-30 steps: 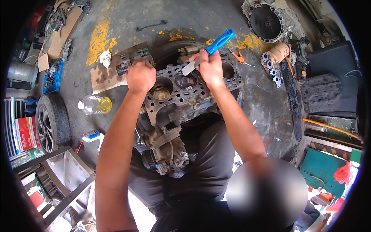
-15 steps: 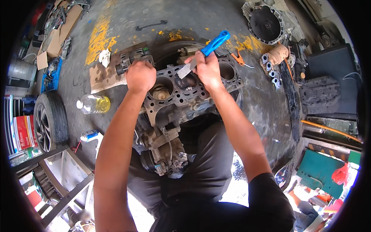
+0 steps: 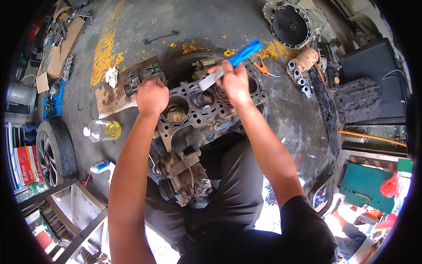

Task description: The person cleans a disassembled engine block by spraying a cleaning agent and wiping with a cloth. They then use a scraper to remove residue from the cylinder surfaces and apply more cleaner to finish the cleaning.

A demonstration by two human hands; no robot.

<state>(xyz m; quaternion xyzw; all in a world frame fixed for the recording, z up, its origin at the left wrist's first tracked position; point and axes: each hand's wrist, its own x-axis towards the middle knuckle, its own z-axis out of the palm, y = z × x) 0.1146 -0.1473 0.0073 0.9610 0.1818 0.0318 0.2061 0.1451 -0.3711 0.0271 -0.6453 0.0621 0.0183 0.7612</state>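
Observation:
An engine block (image 3: 176,127) stands between my legs, its flat top face with several round cylinder bores turned up. My right hand (image 3: 235,86) grips a scraper (image 3: 244,53) with a blue handle. The scraper's wide metal blade slants down to the left over the block's top face, near a middle bore. Whether its edge touches the metal I cannot tell. My left hand (image 3: 151,96) is closed at the block's far left corner, beside a pulley-ended alternator (image 3: 143,77); its fingertips are hidden. A piston top (image 3: 176,113) shows inside the left bore.
Left on the floor are stained cardboard (image 3: 105,102), a crumpled white rag (image 3: 111,77), a bottle of yellow liquid (image 3: 103,130), a spray can (image 3: 100,166) and a wheel (image 3: 55,152). To the right lie orange-handled pliers (image 3: 261,67), an exhaust manifold (image 3: 304,64) and a bell housing (image 3: 290,27).
My right hand and the scraper have shifted slightly, with the blade now further left along the top face. The whole view has also shifted a little. My left hand keeps its place on the block.

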